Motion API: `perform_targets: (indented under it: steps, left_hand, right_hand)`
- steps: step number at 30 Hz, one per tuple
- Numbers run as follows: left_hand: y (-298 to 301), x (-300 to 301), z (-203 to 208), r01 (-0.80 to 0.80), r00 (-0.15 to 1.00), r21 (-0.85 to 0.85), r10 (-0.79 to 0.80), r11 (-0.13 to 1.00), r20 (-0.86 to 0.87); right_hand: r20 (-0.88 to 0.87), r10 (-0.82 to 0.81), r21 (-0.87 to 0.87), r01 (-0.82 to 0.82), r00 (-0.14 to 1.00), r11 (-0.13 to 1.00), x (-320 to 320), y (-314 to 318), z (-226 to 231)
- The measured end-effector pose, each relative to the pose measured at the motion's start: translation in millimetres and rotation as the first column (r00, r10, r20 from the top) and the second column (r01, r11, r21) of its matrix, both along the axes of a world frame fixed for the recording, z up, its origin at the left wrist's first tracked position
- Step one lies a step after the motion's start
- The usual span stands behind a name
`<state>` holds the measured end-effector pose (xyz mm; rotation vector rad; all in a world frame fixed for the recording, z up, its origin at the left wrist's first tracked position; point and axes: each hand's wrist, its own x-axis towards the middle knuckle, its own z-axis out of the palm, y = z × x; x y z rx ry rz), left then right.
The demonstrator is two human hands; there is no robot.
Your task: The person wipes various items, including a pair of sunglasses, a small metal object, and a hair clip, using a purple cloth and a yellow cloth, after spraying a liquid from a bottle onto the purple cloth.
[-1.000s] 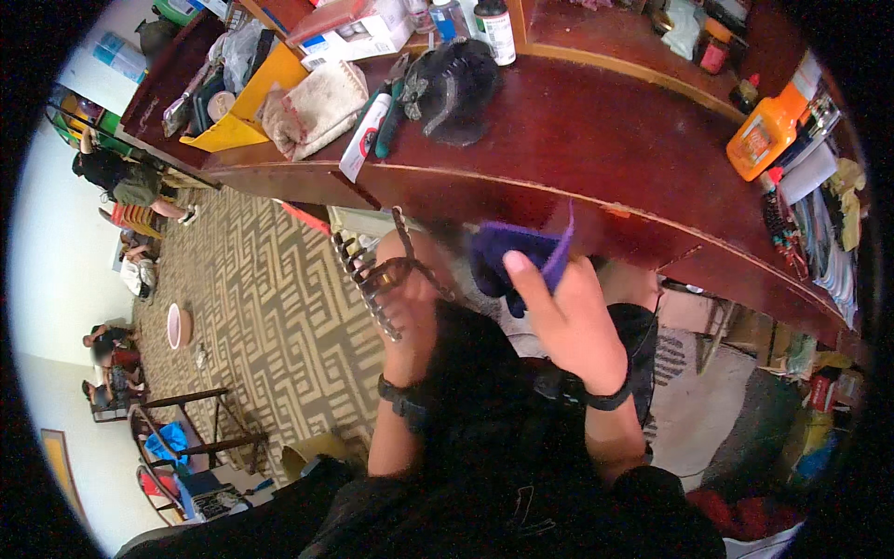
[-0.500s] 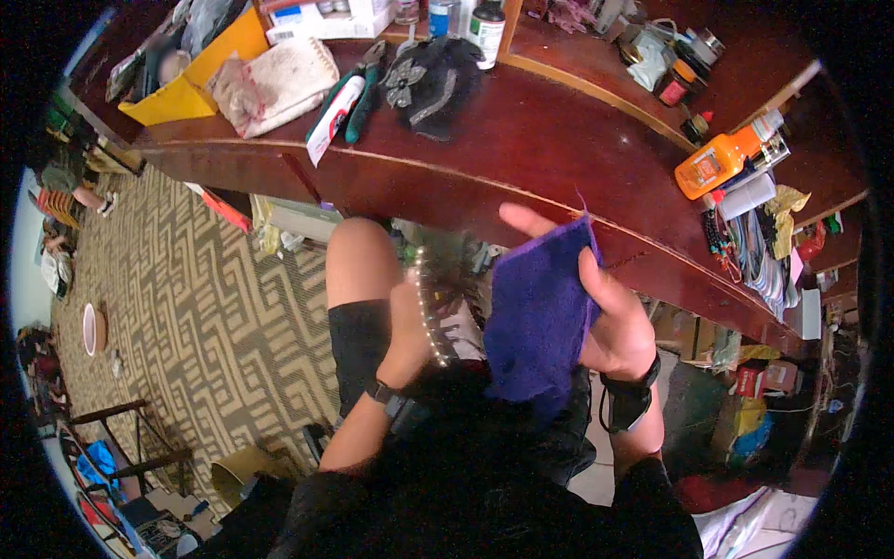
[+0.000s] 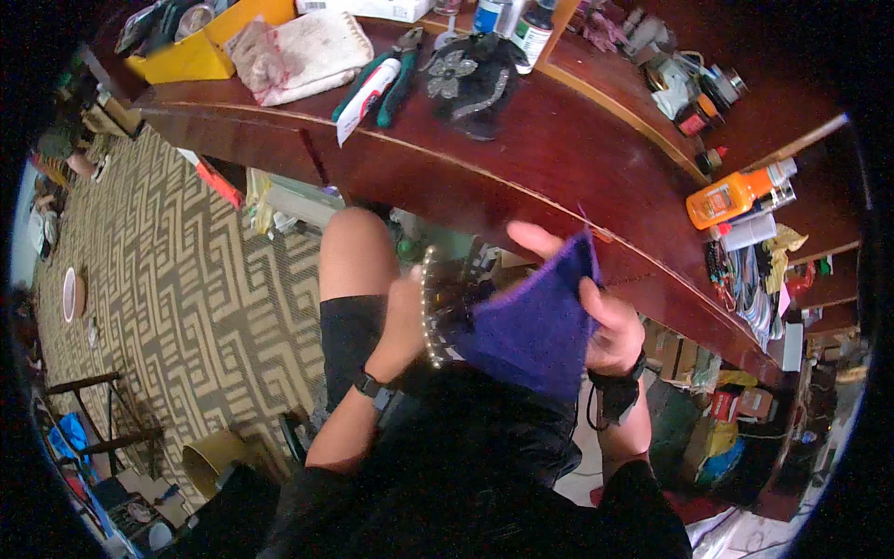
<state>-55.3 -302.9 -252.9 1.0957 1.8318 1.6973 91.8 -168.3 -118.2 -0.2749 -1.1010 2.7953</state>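
My left hand (image 3: pixel 402 317) is closed around a dark curved piece edged with beads (image 3: pixel 426 293), held upright over my lap. A row of small pale beads runs along its near side; whether it is a headband or a hair comb I cannot tell. My right hand (image 3: pixel 610 326) pinches a purple cloth (image 3: pixel 531 326) between thumb and fingers, with its index finger stretched out behind. The cloth hangs down to the left, its lower left edge close to the beaded piece; whether they touch is unclear.
On the dark red desk (image 3: pixel 577 186) lie green-handled pliers (image 3: pixel 396 93), a white tube (image 3: pixel 370 93), a folded cloth (image 3: pixel 307 56) and a black ornament with sparkling trim (image 3: pixel 470 84). An orange bottle (image 3: pixel 736 196) lies at right. A patterned carpet (image 3: pixel 196 279) covers the floor at left.
The purple cloth has swung left toward the beaded piece and now spreads wider, with its upper edge slanting down. Both hands keep their holds. The whole view has shifted slightly.
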Motion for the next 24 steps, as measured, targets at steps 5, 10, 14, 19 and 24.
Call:
perform_targets:
  steps: [5, 10, 14, 19, 24]
  left_hand:
    - [-11, -3, -7, 0.083, 0.923, 0.032, -0.089, 0.996, 0.374]
    - [-8, 0, -17, 0.162, 0.987, 0.069, -0.161, 0.984, -0.010]
    - [-11, -1, -3, 0.212, 0.937, 0.098, -0.230, 0.972, 0.262]
    - [-8, -3, -16, 0.340, 0.850, 0.168, -0.379, 0.925, 0.366]
    - [-3, 0, -3, 0.397, 0.842, 0.303, -0.475, 0.866, 0.254]
  right_hand:
    - [-0.019, 0.021, -0.070, -0.023, 1.000, 0.997, -3, 3, -10]
    - [0.062, -0.029, -0.035, 0.031, 0.998, 0.999, 12, 3, -43]
    - [0.026, -0.130, -0.016, 0.130, 0.991, 0.991, 18, -8, -51]
    - [-0.069, -0.038, -0.073, 0.033, 0.997, 0.997, 12, 5, -38]
    - [0.005, -0.105, -0.048, 0.105, 0.995, 0.993, 11, 21, -38]
